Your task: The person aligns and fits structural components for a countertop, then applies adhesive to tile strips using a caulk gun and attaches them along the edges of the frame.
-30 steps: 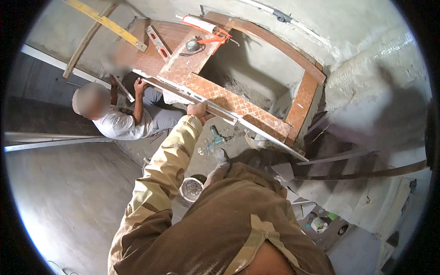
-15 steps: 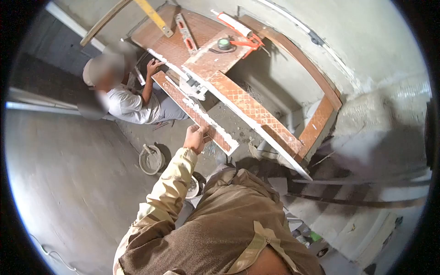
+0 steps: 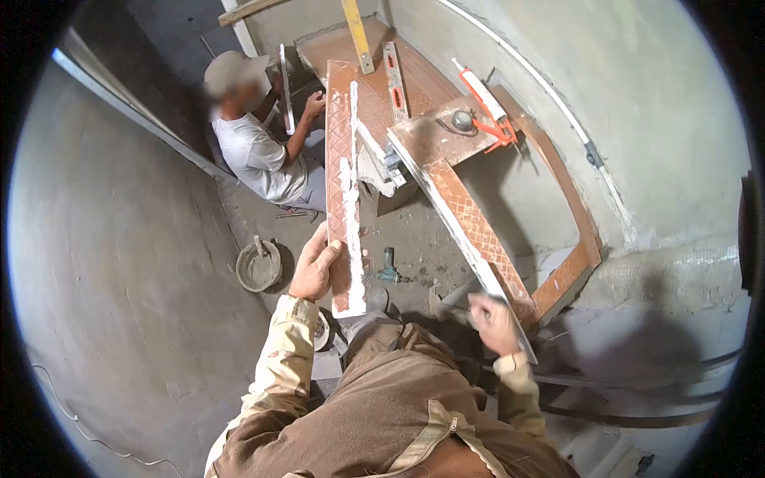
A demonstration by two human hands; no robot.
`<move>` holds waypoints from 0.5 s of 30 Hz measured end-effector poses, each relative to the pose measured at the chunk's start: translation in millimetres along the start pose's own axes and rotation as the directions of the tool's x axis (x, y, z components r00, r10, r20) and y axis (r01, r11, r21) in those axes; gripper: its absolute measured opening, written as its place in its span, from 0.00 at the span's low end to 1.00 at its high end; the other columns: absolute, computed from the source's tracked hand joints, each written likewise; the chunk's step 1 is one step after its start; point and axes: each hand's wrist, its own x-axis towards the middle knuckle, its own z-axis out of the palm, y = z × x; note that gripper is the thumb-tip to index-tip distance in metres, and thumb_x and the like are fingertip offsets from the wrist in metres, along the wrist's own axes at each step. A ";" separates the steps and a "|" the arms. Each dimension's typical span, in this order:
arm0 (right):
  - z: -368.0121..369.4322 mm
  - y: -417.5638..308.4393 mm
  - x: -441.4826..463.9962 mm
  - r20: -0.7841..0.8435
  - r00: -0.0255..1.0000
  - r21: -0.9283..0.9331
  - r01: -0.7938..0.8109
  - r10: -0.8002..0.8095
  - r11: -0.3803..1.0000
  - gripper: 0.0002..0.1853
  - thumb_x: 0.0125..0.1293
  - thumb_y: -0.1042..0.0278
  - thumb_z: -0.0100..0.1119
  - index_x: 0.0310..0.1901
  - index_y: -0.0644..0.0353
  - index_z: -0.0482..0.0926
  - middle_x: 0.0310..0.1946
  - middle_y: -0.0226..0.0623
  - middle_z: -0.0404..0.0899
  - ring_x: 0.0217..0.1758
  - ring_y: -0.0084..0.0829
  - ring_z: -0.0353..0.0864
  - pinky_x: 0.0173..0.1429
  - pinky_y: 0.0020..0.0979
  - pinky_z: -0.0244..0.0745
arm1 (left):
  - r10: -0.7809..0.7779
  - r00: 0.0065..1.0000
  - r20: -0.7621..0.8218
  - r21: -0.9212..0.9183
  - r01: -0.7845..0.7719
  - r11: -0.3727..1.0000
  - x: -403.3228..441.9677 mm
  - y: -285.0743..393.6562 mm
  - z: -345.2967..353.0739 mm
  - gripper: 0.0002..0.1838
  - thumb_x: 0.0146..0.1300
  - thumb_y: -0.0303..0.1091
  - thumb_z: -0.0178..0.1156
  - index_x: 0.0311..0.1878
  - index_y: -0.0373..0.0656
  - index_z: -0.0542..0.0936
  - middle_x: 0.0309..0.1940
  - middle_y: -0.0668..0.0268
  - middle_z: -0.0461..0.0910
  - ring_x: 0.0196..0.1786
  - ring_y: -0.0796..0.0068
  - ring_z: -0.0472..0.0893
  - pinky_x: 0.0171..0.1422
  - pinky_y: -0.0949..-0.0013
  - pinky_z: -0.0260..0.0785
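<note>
My left hand [image 3: 315,267] is closed on the lower part of a long brown tile strip [image 3: 341,143], thumb on its patterned back. A ragged line of white paste [image 3: 351,203] runs lengthwise along that strip, which points away from me. Lower right, my right hand [image 3: 494,325] is slightly blurred, its fingers curled beside the near end of the tiled frame [image 3: 476,227]. A thin greyish shape shows at those fingers; I cannot make out what it is. White edging runs along the frame's front side.
A spirit level [image 3: 394,80], a yellow ruler [image 3: 358,36] and an orange caulking gun [image 3: 490,107] lie on the tiled top. A co-worker [image 3: 259,147] crouches at left, holding a narrow strip [image 3: 287,92]. A bucket [image 3: 259,267] and a green power tool [image 3: 389,267] are on the floor.
The tile strip has swung from slanting across the frame's front to nearly straight ahead, closer to me. My right hand has come into view. The co-worker's hand is now away from the tiled edge.
</note>
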 end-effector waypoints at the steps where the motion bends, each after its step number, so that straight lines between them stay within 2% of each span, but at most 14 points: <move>1: -5.8 -22.7 24.3 -0.003 0.996 -0.023 0.085 -0.085 0.996 0.16 0.72 0.67 0.55 0.53 0.67 0.83 0.50 0.53 0.86 0.53 0.43 0.87 0.58 0.36 0.79 | 0.018 1.000 -0.011 -0.060 -0.019 0.998 -3.2 -0.4 -4.4 0.25 0.77 0.31 0.48 0.74 0.38 0.62 0.62 0.54 0.77 0.53 0.62 0.83 0.55 0.58 0.81; 2: -10.8 -43.2 47.8 -0.004 0.985 -0.047 0.170 -0.170 0.984 0.16 0.71 0.67 0.55 0.53 0.67 0.83 0.50 0.53 0.86 0.53 0.41 0.87 0.58 0.36 0.79 | 0.037 0.999 -0.021 -0.120 -0.039 0.992 -6.5 -0.7 -8.6 0.25 0.77 0.33 0.48 0.73 0.36 0.62 0.62 0.52 0.77 0.54 0.59 0.84 0.52 0.56 0.83; 4: -17.1 -79.8 86.4 -0.005 0.971 -0.045 0.238 -0.239 0.970 0.16 0.71 0.67 0.56 0.53 0.68 0.83 0.48 0.50 0.86 0.52 0.41 0.87 0.58 0.35 0.79 | 0.028 1.000 -0.009 -0.102 -0.029 0.994 -15.7 5.5 -14.0 0.25 0.77 0.33 0.48 0.73 0.36 0.61 0.62 0.51 0.77 0.56 0.57 0.83 0.52 0.54 0.83; 6: -18.8 -99.3 121.5 0.009 0.930 0.043 0.367 -0.368 0.929 0.15 0.72 0.67 0.55 0.53 0.67 0.83 0.46 0.48 0.86 0.49 0.41 0.87 0.57 0.34 0.79 | 0.021 1.000 -0.004 -0.084 -0.021 0.996 -28.0 10.9 -15.2 0.25 0.77 0.33 0.48 0.73 0.35 0.61 0.62 0.50 0.76 0.58 0.55 0.83 0.51 0.53 0.84; 8: -16.9 -121.9 142.5 0.007 0.901 0.046 0.433 -0.434 0.900 0.16 0.71 0.68 0.55 0.55 0.66 0.83 0.44 0.48 0.86 0.48 0.41 0.87 0.56 0.34 0.79 | -0.022 1.000 -0.014 -0.055 0.021 0.998 -50.4 13.4 -12.5 0.25 0.77 0.33 0.47 0.73 0.35 0.61 0.62 0.49 0.76 0.60 0.54 0.82 0.51 0.53 0.84; 9: -14.0 -130.1 150.2 -0.002 0.873 0.060 0.487 -0.487 0.872 0.17 0.71 0.68 0.55 0.56 0.65 0.83 0.43 0.48 0.85 0.46 0.40 0.86 0.54 0.33 0.79 | -0.029 0.999 -0.030 -0.067 0.027 0.997 -62.8 15.7 -8.9 0.24 0.77 0.32 0.47 0.72 0.33 0.63 0.60 0.50 0.78 0.58 0.56 0.83 0.56 0.53 0.82; 10: -10.6 -135.0 159.7 0.004 0.873 0.062 0.486 -0.487 0.872 0.17 0.71 0.68 0.55 0.56 0.65 0.83 0.43 0.48 0.85 0.46 0.40 0.86 0.54 0.33 0.79 | -0.030 0.999 -0.035 -0.070 0.027 0.997 -71.7 13.6 -12.1 0.24 0.77 0.32 0.47 0.72 0.33 0.63 0.60 0.50 0.78 0.58 0.56 0.83 0.56 0.53 0.82; 12: -4.0 -139.2 177.1 -0.018 0.758 -0.119 0.646 -0.652 0.754 0.19 0.68 0.71 0.54 0.59 0.62 0.82 0.42 0.50 0.84 0.45 0.40 0.84 0.52 0.34 0.78 | -0.011 1.000 0.013 -0.048 0.011 0.999 -89.6 7.2 -17.9 0.26 0.75 0.34 0.51 0.71 0.32 0.65 0.59 0.48 0.80 0.60 0.54 0.83 0.60 0.52 0.80; 13: -1.9 -143.1 179.0 -0.010 0.764 -0.116 0.640 -0.645 0.759 0.19 0.68 0.71 0.54 0.59 0.62 0.82 0.42 0.50 0.84 0.45 0.40 0.84 0.52 0.34 0.78 | -0.035 0.999 -0.007 -0.077 0.035 0.996 -101.0 11.8 -9.8 0.25 0.74 0.33 0.52 0.70 0.30 0.67 0.56 0.49 0.81 0.58 0.55 0.83 0.64 0.53 0.77; 15: -2.3 -153.1 182.9 0.014 0.762 -0.149 0.642 -0.648 0.752 0.24 0.67 0.72 0.56 0.65 0.54 0.79 0.39 0.42 0.80 0.39 0.31 0.81 0.47 0.30 0.77 | -0.049 0.999 -0.021 -0.055 0.047 0.997 -119.1 15.0 1.9 0.25 0.74 0.34 0.52 0.69 0.29 0.67 0.54 0.48 0.82 0.57 0.56 0.84 0.63 0.54 0.77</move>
